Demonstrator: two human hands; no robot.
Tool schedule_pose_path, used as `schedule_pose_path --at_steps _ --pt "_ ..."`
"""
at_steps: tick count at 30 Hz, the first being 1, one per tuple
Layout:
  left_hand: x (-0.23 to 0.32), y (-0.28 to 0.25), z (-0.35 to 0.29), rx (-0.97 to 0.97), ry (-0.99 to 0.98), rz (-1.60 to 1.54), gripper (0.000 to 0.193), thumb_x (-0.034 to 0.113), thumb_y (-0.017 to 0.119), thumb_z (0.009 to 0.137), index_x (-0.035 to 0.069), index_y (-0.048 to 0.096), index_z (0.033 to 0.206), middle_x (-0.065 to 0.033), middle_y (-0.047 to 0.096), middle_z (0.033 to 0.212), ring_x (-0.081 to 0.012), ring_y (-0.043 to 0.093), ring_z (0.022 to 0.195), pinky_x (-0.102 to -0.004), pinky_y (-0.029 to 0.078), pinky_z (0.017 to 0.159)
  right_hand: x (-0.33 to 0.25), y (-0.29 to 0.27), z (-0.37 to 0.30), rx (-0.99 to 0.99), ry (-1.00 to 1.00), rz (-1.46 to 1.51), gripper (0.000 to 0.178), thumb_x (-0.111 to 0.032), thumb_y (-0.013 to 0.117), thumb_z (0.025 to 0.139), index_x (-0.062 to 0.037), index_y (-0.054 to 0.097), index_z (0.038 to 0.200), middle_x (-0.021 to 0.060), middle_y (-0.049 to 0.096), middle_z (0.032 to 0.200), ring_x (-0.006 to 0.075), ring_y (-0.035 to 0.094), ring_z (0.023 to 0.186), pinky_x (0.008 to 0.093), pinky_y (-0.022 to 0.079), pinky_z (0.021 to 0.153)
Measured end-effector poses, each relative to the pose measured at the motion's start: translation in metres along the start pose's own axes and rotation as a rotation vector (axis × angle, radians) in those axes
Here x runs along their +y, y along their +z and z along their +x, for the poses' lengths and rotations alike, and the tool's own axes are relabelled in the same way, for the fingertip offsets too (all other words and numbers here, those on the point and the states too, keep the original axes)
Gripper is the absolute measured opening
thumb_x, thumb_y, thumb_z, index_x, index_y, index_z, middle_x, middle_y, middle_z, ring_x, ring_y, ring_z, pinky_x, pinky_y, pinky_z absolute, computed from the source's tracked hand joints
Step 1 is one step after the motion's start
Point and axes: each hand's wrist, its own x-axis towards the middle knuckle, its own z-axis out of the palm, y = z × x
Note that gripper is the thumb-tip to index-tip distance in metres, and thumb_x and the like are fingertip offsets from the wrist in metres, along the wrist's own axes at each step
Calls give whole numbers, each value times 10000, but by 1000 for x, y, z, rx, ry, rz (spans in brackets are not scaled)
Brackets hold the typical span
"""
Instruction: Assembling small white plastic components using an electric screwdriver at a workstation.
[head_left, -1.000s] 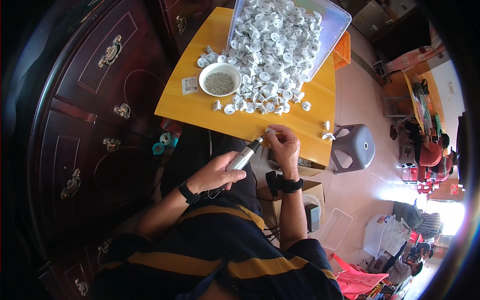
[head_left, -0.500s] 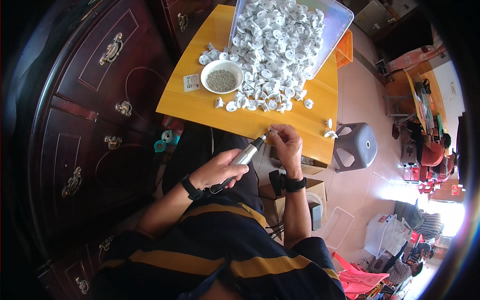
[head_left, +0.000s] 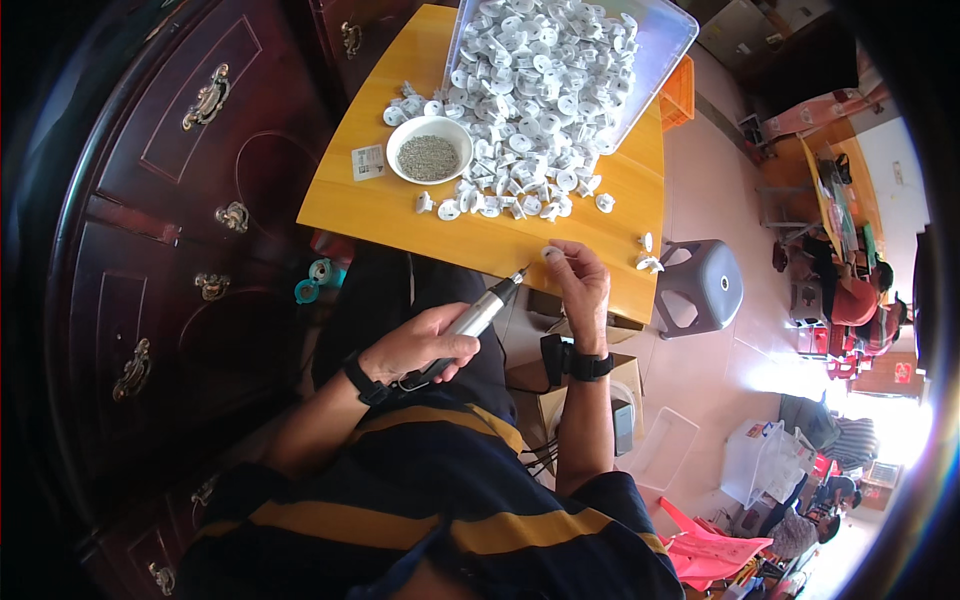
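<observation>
A silver and black electric screwdriver (head_left: 472, 318) lies in my left hand (head_left: 425, 345), its fingers wrapped round the body. The bit points up and to the right, apart from my right hand (head_left: 583, 285). Between my right thumb and fingers is a small white plastic part (head_left: 550, 253), held over the front edge of the yellow table (head_left: 370, 218). Beyond my hands a heap of similar white parts (head_left: 540, 110) spills from a tilted clear plastic tub (head_left: 655, 75). Left of the heap stands a white bowl (head_left: 430, 181) of small metal pieces (head_left: 428, 158), too small to make out.
A few white parts (head_left: 648, 262) lie at the table's right edge, beside a grey stool (head_left: 710, 285). Dark wooden drawers (head_left: 150, 250) rise on the left. Open cardboard boxes (head_left: 545, 385) stand below the table. An orange crate (head_left: 680, 95) is behind it.
The screwdriver bit has come away from the white part, leaving a gap. My right hand has lifted slightly with the part. The whole view has shifted a little.
</observation>
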Motion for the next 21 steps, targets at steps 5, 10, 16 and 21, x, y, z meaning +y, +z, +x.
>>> schedule_pose_path --at_steps 5,10,16,21 --pt "-5 -4 -5 -8 17 56 336 224 677 938 30 485 1134 -23 554 762 -79 527 564 -227 463 521 -3 -38 18 177 -201 -654 154 -89 745 805 -78 748 958 133 647 1000 262 661 751 353 544 691" --pt "-6 -9 -7 10 22 53 341 215 675 939 24 488 1151 -21 555 773 -76 528 574 -226 469 528 -10 -71 45 294 -308 -1035 321 -97 703 813 -105 688 1134 168 601 1177 358 656 997 446 546 829" --pt "-2 -9 -10 16 29 68 371 225 686 933 25 495 1181 -20 556 794 -78 538 599 -227 476 544 -9 -52 106 183 -378 -996 424 -80 652 851 -111 616 1272 203 537 1341 383 576 1177 457 490 991" --pt "0 -8 -18 60 43 51 323 183 679 943 18 512 1164 -8 548 786 -70 537 572 -222 465 534 11 -22 122 134 -340 -998 413 -65 629 866 -138 604 1272 191 627 1243 387 619 1112 474 492 960"
